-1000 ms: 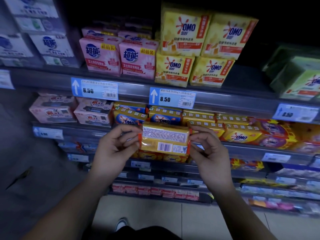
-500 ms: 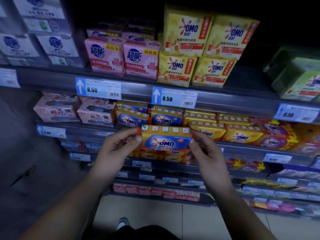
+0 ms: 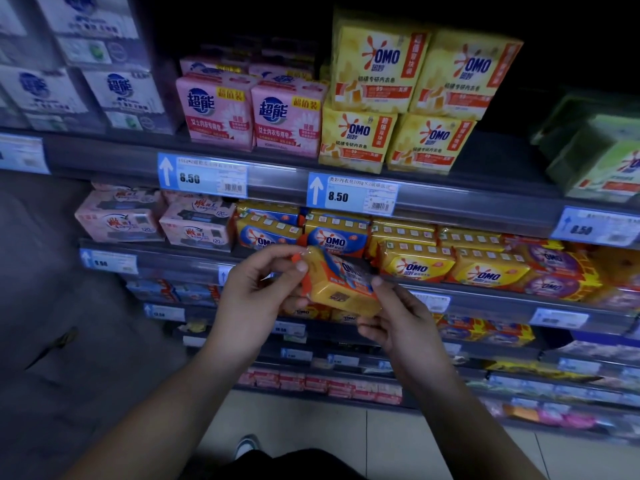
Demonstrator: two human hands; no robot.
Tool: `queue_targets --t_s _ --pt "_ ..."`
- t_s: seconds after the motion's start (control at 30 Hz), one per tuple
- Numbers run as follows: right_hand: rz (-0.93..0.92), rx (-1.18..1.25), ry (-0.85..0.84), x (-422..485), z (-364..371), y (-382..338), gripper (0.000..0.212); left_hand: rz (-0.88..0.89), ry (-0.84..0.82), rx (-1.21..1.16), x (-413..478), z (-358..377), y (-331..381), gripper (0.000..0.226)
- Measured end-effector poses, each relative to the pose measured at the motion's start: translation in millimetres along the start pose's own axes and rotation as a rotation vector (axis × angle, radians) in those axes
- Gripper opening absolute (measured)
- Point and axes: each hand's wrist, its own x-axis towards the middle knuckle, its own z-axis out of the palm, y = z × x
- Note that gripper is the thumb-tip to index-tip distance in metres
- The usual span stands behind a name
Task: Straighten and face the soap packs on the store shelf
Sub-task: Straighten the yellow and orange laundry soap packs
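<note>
Far left, at 9 o'clock from the hands, pink packs (image 3: 119, 220) lie flat on the middle shelf (image 3: 491, 299), labels out, roughly squared. Left hand (image 3: 252, 299) is near frame centre, its grip a pinch: thumb and fingertips closed on the orange crimped end of one soap pack (image 3: 341, 287). The pack is in the air just in front of the shelf rail, off the row. It is tilted, left end high and right end low, with the logo face turned up and the plain yellow side toward the camera. At its 12 o'clock sit blue-label packs (image 3: 336, 239), facing out. Right hand (image 3: 398, 320), at the pack's 4 o'clock, has its grip on the lower right end, thumb on top and fingers curled under. Further right, at 3 o'clock, yellow packs (image 3: 415, 263) line the front edge, labels out. Step, as I read it: turning one pack so its logo fronts before it goes on the shelf. The next move calls for levelling it, logo to the aisle, and sliding it in flush with its neighbours. The slot may be the dark spot just behind it, not certain. Hard to read: the hands cover the rail and tags behind them, and the right fingers hide the pack's far end. Lower shelves are blurred, right-edge packs are cut off, and the scene is dim.
</note>
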Motion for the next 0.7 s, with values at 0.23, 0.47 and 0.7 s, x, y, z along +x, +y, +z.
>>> queue_targets --t_s 0.23,0.47,0.7 --pt "-0.055 -0.226 -0.022 -2 -2 -7 0.063 -0.132 0.057 -0.074 4 0 -5 0.011" --pt "-0.063 -0.218 0.009 5 -3 -10 0.036 -0.086 0.081 -0.004 9 -2 -9 0.033" --pt "-0.227 -0.314 0.011 19 -3 3 0.025 -0.042 0.103 0.156 17 8 -12 0.029"
